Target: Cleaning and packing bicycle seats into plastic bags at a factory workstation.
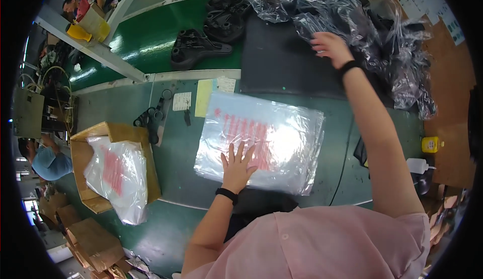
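Observation:
My left hand (236, 164) lies flat, fingers spread, on a stack of clear plastic bags with red print (261, 138) on the green table in front of me. My right hand (329, 48) reaches far forward, fingers spread, touching a heap of crumpled clear plastic bags with dark parts inside (362, 27) at the back right. Whether it grips the plastic I cannot tell. Both wrists wear a black band. A black mat (282, 63) lies under the right hand.
An open cardboard box (83, 153) lined with a printed plastic bag (118, 176) stands at my left. Black moulded parts (211, 27) lie on the green belt behind. Black clips or scissors (151, 118), paper slips (204, 95), a yellow device (431, 144) and a white bottle (418, 166) are nearby.

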### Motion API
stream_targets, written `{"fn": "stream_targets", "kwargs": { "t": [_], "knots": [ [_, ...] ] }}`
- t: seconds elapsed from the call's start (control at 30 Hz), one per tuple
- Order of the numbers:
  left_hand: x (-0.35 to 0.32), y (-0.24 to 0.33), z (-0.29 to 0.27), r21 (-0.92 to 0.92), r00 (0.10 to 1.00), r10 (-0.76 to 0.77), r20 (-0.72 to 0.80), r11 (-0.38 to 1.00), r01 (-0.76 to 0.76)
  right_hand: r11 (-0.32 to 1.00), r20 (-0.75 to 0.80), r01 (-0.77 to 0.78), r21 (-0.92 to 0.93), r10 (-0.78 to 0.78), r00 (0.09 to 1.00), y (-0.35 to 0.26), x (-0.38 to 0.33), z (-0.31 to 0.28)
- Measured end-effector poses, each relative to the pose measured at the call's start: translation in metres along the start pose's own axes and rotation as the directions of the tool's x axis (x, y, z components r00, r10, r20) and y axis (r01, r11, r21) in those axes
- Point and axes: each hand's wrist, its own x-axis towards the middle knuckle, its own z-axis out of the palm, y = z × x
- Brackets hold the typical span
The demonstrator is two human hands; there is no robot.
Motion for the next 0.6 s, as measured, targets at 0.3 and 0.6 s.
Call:
{"fn": "stream_targets", "kwargs": {
  "t": [0.3, 0.6],
  "knots": [
    [0.013, -0.007, 0.004, -0.021, 0.998, -0.017, 0.067, 1.0, 0.019, 0.246, 0.151, 0.241, -0.939, -0.336, 0.93, 0.073, 0.097, 0.301],
    [0.016, -0.017, -0.007, -0.095, 0.997, -0.007, 0.081, 0.995, 0.015, 0.361, 0.261, 0.311, -0.879, -0.181, 0.948, 0.074, 0.095, 0.315]
  ]
}}
